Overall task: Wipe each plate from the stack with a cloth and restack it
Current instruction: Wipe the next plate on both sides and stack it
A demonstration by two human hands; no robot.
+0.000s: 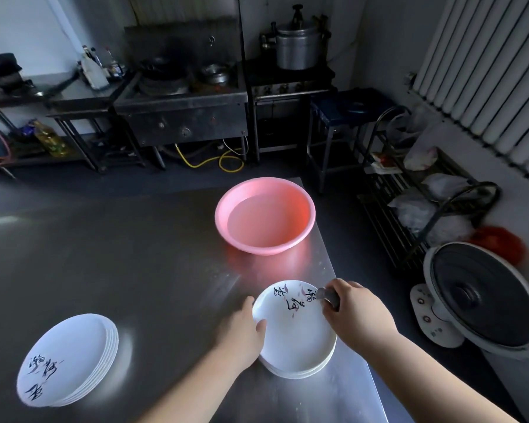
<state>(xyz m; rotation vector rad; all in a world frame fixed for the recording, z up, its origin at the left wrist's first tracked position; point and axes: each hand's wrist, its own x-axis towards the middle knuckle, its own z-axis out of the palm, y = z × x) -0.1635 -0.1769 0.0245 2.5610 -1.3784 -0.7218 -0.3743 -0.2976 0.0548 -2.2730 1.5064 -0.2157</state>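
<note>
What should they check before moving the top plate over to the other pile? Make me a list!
1. Small grey cloth gripped by right hand: ok.
2. Left hand steadying top white round plate with black writing: ok.
3. Whole plate wiped: cannot tell.
4. Second stack of white plates has open top for restacking: ok.
5. Steel table path between stacks free: ok.
6. Pink plastic basin out of the way: ok.

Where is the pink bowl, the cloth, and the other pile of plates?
pink bowl (223,222): head view, left rim.
cloth (326,294): head view, grey tip showing.
other pile of plates (71,346): head view, top plate's middle.
</note>
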